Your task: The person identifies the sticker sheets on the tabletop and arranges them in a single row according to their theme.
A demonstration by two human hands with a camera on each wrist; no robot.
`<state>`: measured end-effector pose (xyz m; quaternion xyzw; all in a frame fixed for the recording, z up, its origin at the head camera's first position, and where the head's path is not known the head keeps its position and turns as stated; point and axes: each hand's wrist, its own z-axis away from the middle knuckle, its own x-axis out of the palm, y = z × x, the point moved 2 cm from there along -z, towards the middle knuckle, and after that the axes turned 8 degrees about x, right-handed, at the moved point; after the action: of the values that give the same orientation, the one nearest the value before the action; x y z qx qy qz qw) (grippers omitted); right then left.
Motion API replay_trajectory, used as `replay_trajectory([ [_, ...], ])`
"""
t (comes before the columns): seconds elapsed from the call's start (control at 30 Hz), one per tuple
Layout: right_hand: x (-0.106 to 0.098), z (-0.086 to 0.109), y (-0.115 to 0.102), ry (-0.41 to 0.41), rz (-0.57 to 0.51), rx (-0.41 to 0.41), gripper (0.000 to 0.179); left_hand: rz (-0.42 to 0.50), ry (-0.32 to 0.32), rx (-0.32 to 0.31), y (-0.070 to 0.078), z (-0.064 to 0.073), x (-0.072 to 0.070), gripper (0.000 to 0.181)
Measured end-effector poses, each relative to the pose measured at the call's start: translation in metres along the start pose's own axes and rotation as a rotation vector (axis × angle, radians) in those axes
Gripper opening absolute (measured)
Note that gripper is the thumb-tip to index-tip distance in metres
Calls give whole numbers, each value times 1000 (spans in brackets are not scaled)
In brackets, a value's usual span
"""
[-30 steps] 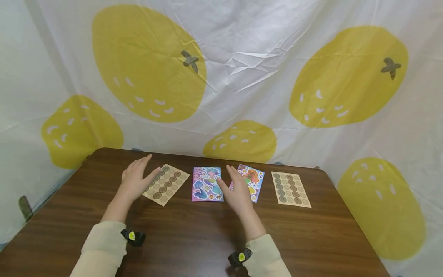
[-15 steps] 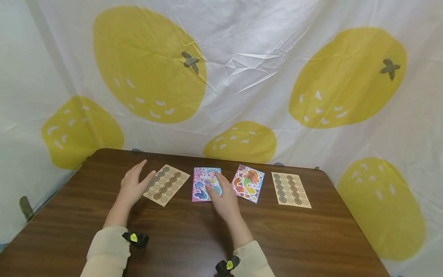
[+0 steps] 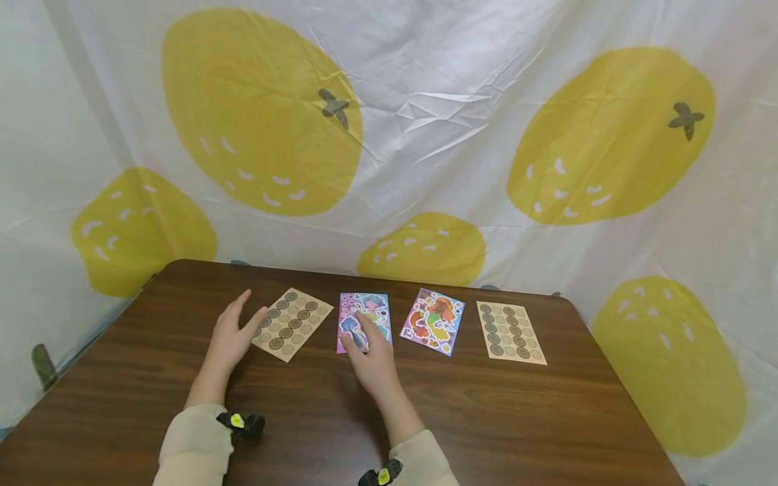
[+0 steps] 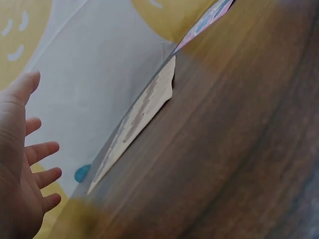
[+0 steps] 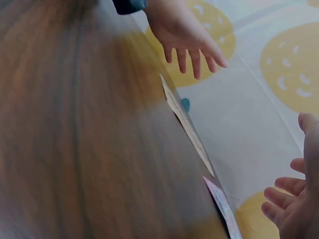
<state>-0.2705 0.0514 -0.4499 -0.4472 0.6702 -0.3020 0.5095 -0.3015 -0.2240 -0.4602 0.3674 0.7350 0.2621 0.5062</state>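
My left hand [image 3: 227, 341] hovers at the left side of a tan sheet [image 3: 299, 324] printed with rows of dark and pale circles. Its fingers are spread and hold nothing, and the left wrist view shows the hand [image 4: 17, 164] raised above the tabletop. Over the lower part of a blue and purple mermaid sticker sheet [image 3: 348, 306] is my right hand [image 3: 373, 364], thumb and fingers apart. Seen in the right wrist view, that hand [image 5: 299, 199] has loosely extended fingers with nothing between them. The sticker sheet [image 5: 223, 206] lies below it.
A second mermaid sticker sheet [image 3: 433, 321], in red, green and yellow, lies tilted right of the first. Farther right is another tan sheet with circles [image 3: 512, 332]. The brown wooden table [image 3: 516, 412] meets a white curtain [image 3: 425, 169] with yellow fruit prints behind.
My right hand has moved left, from over the second sticker sheet to over the first, uncovering the second. My left hand has shifted only slightly, lower. The sheets stay in place.
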Motion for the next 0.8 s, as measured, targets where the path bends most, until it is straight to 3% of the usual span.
replay_trajectory([
  [0.4, 29, 6, 7, -63, -211, 110, 54, 54, 27, -74, -15, 2, 3, 73],
  [0.8, 52, 8, 6, -100, -293, 187, 57, 72, 0, -117, -24, 0, 11, 75],
])
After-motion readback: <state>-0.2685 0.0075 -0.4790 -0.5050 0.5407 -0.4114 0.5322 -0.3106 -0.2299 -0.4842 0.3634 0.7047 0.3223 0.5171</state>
